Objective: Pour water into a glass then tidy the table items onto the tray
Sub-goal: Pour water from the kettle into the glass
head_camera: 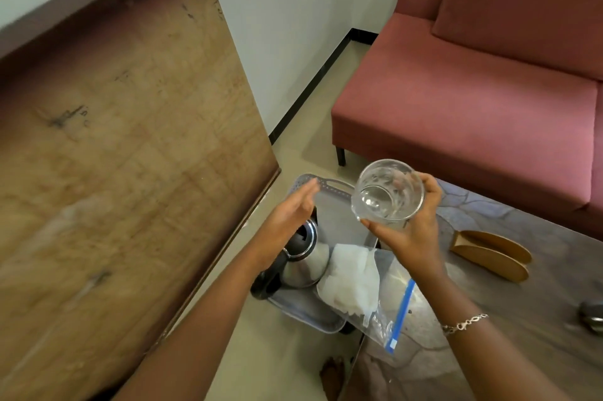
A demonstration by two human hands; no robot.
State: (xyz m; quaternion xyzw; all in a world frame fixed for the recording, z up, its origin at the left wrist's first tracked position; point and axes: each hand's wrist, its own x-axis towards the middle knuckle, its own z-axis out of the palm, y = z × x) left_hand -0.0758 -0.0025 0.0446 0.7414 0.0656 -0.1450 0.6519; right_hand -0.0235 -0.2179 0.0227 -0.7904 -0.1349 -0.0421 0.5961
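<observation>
My right hand (412, 234) grips a clear glass (388, 193) with some water in it, held in the air above the far part of the grey tray (336, 211). My left hand (292, 213) hovers flat with straight fingers over the tray, just above the steel kettle (301, 255), and holds nothing. The kettle stands on the tray's left side. A zip bag (368, 283) with white contents and a blue seal lies partly on the tray and partly on the table (505, 319).
A brown wooden holder (491, 250) lies on the table to the right. A dark metal object (592, 315) sits at the right edge. A wooden panel (114, 155) stands at left, a pink sofa (473, 90) behind the table.
</observation>
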